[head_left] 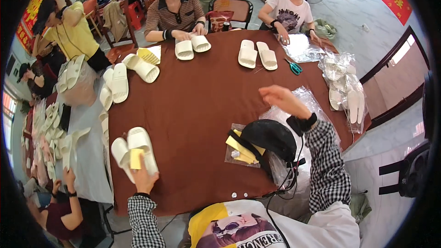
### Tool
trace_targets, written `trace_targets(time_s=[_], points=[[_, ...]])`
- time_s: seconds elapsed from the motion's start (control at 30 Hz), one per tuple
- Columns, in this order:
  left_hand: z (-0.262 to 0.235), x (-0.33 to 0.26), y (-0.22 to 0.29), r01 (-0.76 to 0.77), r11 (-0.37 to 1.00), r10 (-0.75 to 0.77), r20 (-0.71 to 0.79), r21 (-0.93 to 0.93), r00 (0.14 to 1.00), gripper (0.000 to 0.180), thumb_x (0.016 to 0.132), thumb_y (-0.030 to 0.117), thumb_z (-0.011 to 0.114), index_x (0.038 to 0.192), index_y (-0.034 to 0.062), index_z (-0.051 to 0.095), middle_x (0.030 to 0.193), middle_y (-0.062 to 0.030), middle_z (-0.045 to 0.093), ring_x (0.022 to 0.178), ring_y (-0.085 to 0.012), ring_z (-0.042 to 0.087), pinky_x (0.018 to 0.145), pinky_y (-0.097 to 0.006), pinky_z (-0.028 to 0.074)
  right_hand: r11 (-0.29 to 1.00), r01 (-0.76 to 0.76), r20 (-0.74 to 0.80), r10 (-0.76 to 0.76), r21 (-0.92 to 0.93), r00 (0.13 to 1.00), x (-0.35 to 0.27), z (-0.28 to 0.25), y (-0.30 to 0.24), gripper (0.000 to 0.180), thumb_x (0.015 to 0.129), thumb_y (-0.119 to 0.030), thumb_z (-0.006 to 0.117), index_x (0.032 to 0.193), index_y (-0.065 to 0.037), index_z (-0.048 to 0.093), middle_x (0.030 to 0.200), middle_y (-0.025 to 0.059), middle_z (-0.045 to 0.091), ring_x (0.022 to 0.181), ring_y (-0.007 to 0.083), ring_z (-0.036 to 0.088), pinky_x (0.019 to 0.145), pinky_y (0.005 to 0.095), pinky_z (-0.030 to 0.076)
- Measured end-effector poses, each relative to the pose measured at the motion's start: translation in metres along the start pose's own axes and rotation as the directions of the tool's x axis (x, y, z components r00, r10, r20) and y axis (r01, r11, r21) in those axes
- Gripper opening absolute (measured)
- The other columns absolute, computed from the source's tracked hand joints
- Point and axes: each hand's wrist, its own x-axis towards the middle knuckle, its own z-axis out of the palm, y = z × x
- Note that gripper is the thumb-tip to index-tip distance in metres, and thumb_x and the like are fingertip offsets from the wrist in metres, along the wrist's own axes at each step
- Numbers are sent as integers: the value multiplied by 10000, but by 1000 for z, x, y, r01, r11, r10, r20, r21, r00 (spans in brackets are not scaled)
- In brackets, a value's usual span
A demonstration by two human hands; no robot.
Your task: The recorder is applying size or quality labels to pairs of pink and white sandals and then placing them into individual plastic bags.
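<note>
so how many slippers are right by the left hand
2: the left slipper, and beside it the right slipper, partly covered by the left hand and its yellow pad; any underneath would be hidden.

Opens widest through the middle of the brown tablecloth (197, 110), running from the near edge up to the pale slippers at the far side. Closes at left around the left hand (146, 181), against a white slipper pair (144, 142) (yellow card (136, 159) there too). Tightens along the left edge beside more slippers (120, 82). Passes, at the far edge, between a pair by a co-worker's hands (185, 36) and another pair (257, 55); meets teal scissors (295, 67) farther right. Clogs near right with a black strapped item (268, 138), loose cables (294, 172) and crinkled plastic (303, 96) beside the right hand (279, 98).
</note>
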Motion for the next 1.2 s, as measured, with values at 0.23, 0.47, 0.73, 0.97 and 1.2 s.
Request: trace_targets(time_s=[0.23,0.47,0.73,0.97,1.2], points=[[25,31,96,-2,971,-31,-133,-240,991,915,804,213,705,1534,-3,198,1526,-294,274,1393,-484,256,1160,-527,195,984,-160,-275,131,-84,952,89,-55,76,295,896,-124,607,1156,2,667,957,119,704,900,195,667,813,311,519],[91,61,183,-20,998,20,3,-54,1000,792,887,317,622,1511,3,249,1358,-233,531,1301,-334,472,1195,-588,35,908,-305,-356,194,-288,914,147,-11,200,364,859,-112,563,1193,9,642,1201,233,642,1157,369,592,1011,431,455],[87,72,189,-81,997,82,31,-14,996,798,871,369,614,1497,0,283,1338,-214,546,1251,-336,514,1180,-627,60,761,-377,-407,163,-528,899,204,-13,294,742,853,-80,587,1509,-5,251,1537,231,313,1328,378,447,1004,405,490],[82,67,184,-1,999,11,213,-44,977,818,919,433,532,1526,-4,200,1437,-249,448,1355,-369,419,1194,-585,-49,762,-563,-324,470,-321,821,211,25,266,704,850,-218,671,1429,-20,324,1463,217,388,1217,391,531,991,470,459],[78,58,181,-1,998,11,145,-67,989,777,930,387,539,1520,-8,223,1418,-250,478,1354,-363,427,1197,-577,-33,913,-172,-127,134,-371,983,177,132,180,301,800,-106,632,1047,62,595,1009,291,635,1016,437,596,882,478,478]])
